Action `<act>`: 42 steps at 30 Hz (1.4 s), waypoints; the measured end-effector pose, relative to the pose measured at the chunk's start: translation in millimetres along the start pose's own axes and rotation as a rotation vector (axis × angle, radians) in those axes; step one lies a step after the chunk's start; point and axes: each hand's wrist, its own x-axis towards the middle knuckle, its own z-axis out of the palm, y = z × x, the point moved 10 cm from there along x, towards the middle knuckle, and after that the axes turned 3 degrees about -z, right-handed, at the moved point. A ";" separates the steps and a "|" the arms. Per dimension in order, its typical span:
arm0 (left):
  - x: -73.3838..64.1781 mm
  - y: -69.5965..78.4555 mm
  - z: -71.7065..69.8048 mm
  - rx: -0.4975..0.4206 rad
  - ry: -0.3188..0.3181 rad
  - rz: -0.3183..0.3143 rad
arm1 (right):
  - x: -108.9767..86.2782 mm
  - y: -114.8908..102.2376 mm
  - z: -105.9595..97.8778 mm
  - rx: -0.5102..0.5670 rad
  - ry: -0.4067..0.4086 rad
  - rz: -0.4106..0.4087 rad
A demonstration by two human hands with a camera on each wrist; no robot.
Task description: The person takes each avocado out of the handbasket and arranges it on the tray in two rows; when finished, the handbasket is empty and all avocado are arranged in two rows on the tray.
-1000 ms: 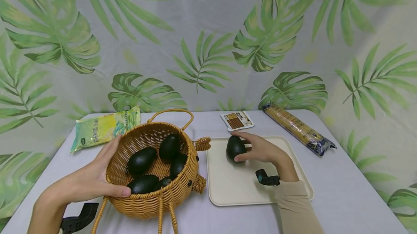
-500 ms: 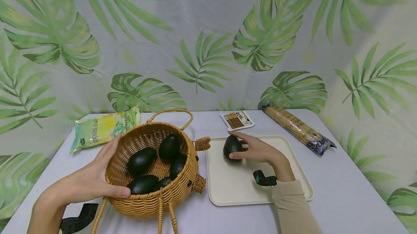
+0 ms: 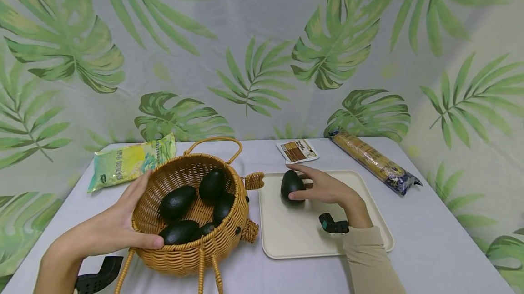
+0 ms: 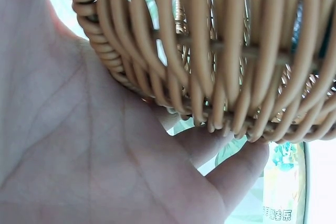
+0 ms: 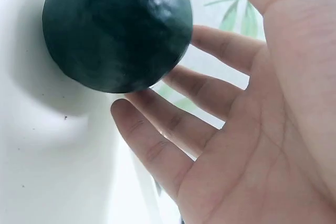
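A tilted wicker basket (image 3: pixel 186 257) shows its open side in the head view, with several dark avocados (image 3: pixel 178 202) inside. My left hand (image 3: pixel 110 228) grips its left side, the thumb hooked over the front rim. In the left wrist view, fingers (image 4: pixel 241 174) reach under the weave. On the beige tray (image 3: pixel 303 239) my right hand (image 3: pixel 325 188) holds another avocado (image 3: pixel 291 187) near the far left corner, narrow end up. The thumb lies across its near side; fingers (image 5: pixel 205 90) pass along the other side in the right wrist view.
A green-yellow packet (image 3: pixel 131 162) lies behind the basket at left. Behind the tray is a small brown-white packet (image 3: pixel 299 150), and a long pack of noodles (image 3: pixel 372 159) lies at right. The basket's ear (image 3: pixel 254 180) sits close to the tray's left edge.
My right hand has moved slightly left over the tray with the avocado. The left hand and the basket stay where they were.
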 end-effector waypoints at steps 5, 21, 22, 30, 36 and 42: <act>0.5 -0.8 -0.7 0.001 -0.001 -0.002 | -3.0 -11.6 -7.0 -0.020 0.042 -0.049; 0.3 0.7 2.9 0.004 -0.021 -0.007 | -12.4 -80.7 -29.9 -0.042 0.266 -0.290; 0.4 0.8 3.3 0.005 -0.025 -0.007 | -12.5 -85.4 -29.4 -0.041 0.273 -0.299; -0.5 0.1 1.2 -0.012 -0.019 -0.017 | -5.8 -138.0 -11.2 -0.069 0.231 -0.474; -1.8 2.7 -0.3 0.021 0.008 0.013 | 1.2 -170.9 4.0 -0.095 0.181 -0.590; -4.7 15.9 -5.9 0.045 0.059 0.057 | 8.1 -196.5 21.9 -0.122 0.121 -0.655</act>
